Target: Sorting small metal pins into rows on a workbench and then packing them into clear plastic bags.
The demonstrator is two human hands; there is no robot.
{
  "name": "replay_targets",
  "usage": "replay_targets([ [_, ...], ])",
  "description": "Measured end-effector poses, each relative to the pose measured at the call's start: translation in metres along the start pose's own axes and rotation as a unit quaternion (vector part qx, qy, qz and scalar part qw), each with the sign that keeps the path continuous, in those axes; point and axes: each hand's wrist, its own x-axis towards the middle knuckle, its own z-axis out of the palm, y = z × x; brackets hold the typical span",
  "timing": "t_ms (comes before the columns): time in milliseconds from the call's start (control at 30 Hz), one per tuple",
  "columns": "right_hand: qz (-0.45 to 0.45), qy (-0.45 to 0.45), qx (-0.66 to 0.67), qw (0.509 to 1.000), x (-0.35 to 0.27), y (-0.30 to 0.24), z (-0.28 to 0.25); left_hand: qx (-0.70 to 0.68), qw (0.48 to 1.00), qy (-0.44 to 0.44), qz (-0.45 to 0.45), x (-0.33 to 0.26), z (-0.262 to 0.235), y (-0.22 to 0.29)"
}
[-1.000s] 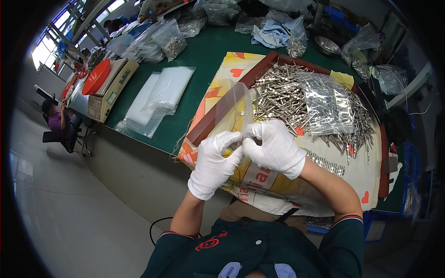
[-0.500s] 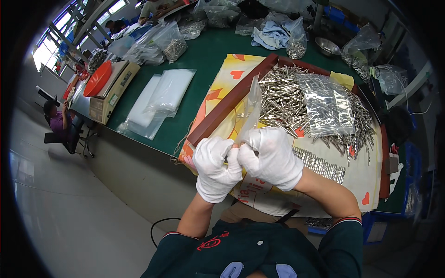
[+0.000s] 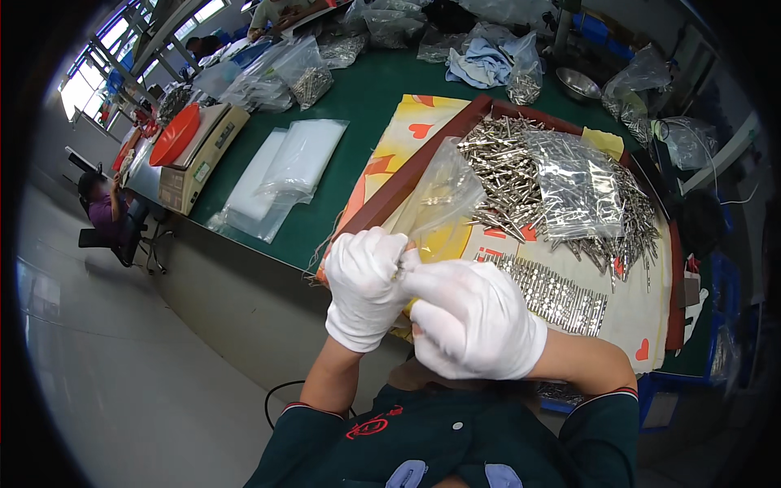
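My white-gloved hands meet over the surface's point(image 3: 362, 102) near edge. My left hand point(image 3: 362, 281) is closed, knuckles up, its forearm point(image 3: 333, 376) rising steeply. My right hand point(image 3: 476, 317) curls inward, slightly blurred, its forefinger reaching to my left fingertips; that forearm point(image 3: 582, 358) slants in from my bent elbow.

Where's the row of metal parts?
Head view, right of centre: the row lies on the patterned cloth, on the near side of the loose metal pile, beside the right hand.
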Motion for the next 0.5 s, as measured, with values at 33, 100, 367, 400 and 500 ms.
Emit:
replay_targets([
  [33, 0.014, 0.017, -0.028, 0.999, -0.002, 0.007, 0.005, -0.009, 1.0, -0.007, 0.012, 0.001, -0.006, 0.004],
  [100, 0.016, 0.043, -0.028, 0.999, -0.011, 0.026, 0.01, -0.011, 0.999, -0.009, 0.036, 0.0, -0.007, 0.008],
  [367, 0.026, -0.08, -0.169, 0.982, -0.019, 0.038, 0.012, -0.049, 0.99, -0.018, 0.127, 0.004, -0.019, 0.03],
  [400, 0.026, -0.079, -0.17, 0.982, -0.018, 0.038, 0.013, -0.049, 0.99, -0.017, 0.128, 0.004, -0.02, 0.033],
  [500, 0.06, -0.026, -0.14, 0.988, -0.016, 0.043, 0.016, -0.044, 0.99, -0.029, 0.131, 0.003, -0.016, 0.033],
])
